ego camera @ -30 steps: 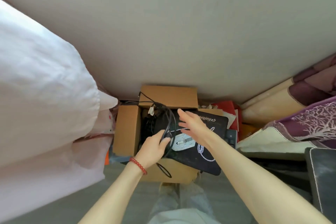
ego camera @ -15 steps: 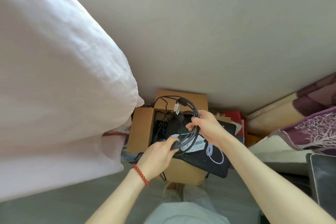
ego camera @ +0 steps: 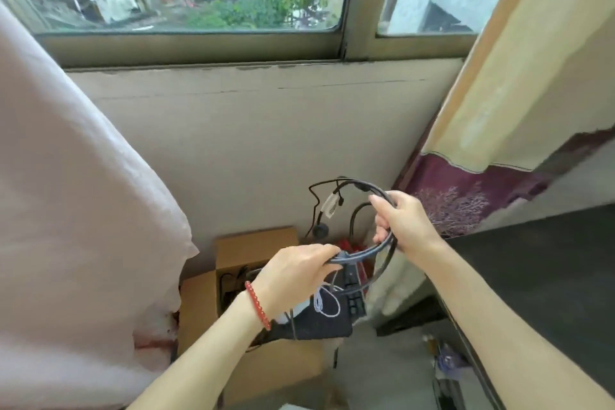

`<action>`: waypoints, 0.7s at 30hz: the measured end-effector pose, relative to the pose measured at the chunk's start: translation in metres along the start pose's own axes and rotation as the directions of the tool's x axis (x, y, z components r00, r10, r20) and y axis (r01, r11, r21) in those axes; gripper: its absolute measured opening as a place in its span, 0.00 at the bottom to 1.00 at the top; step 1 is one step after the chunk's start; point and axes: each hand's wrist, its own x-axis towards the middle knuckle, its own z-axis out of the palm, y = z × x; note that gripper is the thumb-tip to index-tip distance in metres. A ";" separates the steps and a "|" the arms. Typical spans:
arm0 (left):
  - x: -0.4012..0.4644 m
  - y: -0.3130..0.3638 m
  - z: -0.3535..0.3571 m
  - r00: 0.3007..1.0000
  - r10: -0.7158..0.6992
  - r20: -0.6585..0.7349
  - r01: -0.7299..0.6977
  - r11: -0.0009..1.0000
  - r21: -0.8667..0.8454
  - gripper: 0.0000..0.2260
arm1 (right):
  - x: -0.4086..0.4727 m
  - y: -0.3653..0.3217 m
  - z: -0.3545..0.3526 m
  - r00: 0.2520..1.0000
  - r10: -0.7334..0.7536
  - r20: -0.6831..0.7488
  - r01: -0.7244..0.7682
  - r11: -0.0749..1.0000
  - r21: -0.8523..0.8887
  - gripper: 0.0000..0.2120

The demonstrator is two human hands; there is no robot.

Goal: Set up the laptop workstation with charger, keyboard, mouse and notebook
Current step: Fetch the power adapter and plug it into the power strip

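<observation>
Both hands clamp the coiled charger cable (ego camera: pixel 372 251), left hand (ego camera: pixel 293 271) low, right hand (ego camera: pixel 401 221) high, above the cardboard box (ego camera: pixel 256 245). Best lift slowly so dangling loops clear the box rim without snagging.

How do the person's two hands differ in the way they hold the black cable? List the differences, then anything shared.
The left hand grips the low end of the black cable; the right hand grips the top of the loop, higher up. The left wrist wears a red bead bracelet; the right wrist is bare. Both curl their fingers round the same cable, above the cardboard box.
</observation>
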 end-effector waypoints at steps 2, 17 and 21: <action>0.018 0.029 -0.004 0.992 0.123 -0.027 -0.122 0.992 0.029 0.12 | -0.033 -0.012 -0.040 0.987 -0.060 -0.151 0.049 0.996 -0.074 0.05; 0.069 0.341 0.070 0.630 0.773 0.079 -0.774 0.615 0.152 0.16 | -0.338 0.012 -0.289 0.725 -0.153 -0.672 0.192 0.981 -0.015 0.17; 0.044 0.428 0.110 0.508 0.849 0.142 -0.858 0.487 0.161 0.19 | -0.428 0.043 -0.335 0.580 -0.135 -0.804 0.165 0.985 -0.046 0.20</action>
